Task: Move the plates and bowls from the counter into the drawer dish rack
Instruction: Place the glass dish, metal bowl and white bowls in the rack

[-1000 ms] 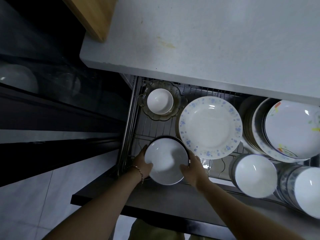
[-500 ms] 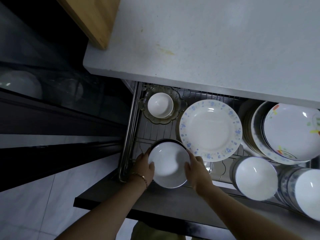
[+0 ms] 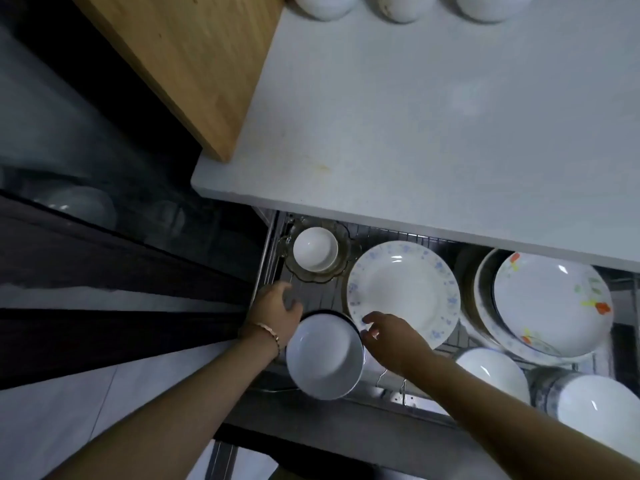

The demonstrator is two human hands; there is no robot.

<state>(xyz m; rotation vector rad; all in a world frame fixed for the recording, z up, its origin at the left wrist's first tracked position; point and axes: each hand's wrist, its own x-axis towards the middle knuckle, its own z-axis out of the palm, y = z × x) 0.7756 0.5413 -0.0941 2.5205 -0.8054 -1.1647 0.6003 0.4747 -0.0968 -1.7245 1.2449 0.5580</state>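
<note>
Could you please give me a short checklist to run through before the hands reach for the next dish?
1. Bowl in rack: ok, it sits at the front left.
2. Left hand free: ok, open beside the bowl, holding nothing.
3. Right hand free: ok, open above the flowered plate's edge.
4. Bowl seated steadily: cannot tell, its base is hidden.
5. Counter cleared: not ok, three white dishes stand at its far edge.
</note>
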